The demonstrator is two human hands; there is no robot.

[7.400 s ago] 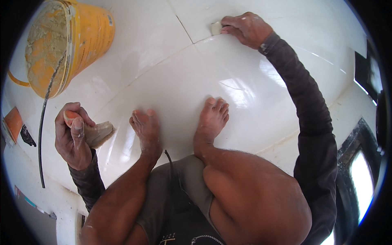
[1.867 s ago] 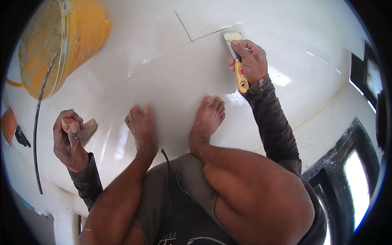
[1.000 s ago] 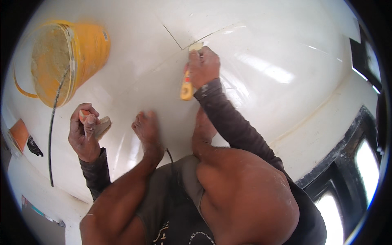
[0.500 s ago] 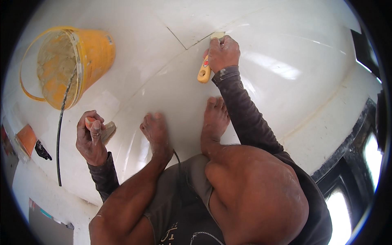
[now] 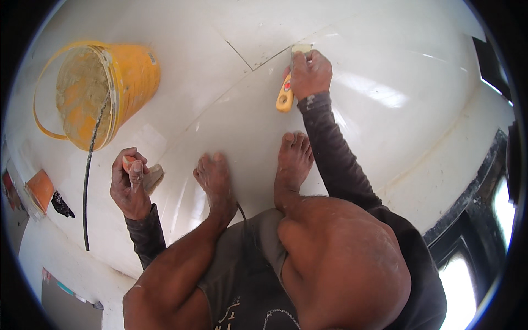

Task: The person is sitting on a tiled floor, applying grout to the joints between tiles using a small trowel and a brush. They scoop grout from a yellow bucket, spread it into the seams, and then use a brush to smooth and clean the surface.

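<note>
My right hand [image 5: 312,72] is closed round a putty knife with a yellow handle [image 5: 285,94]. Its pale blade [image 5: 302,48] meets the glossy white tile floor [image 5: 242,115] at the right end of a dark, open joint line [image 5: 270,59]. Over on the left, my left hand [image 5: 130,184] grips a second putty knife with an orange handle [image 5: 128,162]. That one's blade [image 5: 154,179] is coated in beige paste, and it is held above the floor beside my left foot. Part of each handle is hidden by my fingers.
A yellow bucket [image 5: 135,77] lined with beige paste stands far left, a thin dark rod [image 5: 86,203] leaning from its rim. An orange flat piece [image 5: 39,190] and a crumpled black scrap [image 5: 61,205] lie below it. Black frames [image 5: 467,220] border the right.
My right hand has slid a little to the right with its putty knife, away from the joint's corner. The whole view has shifted slightly; my left hand keeps nearly the same pose.
</note>
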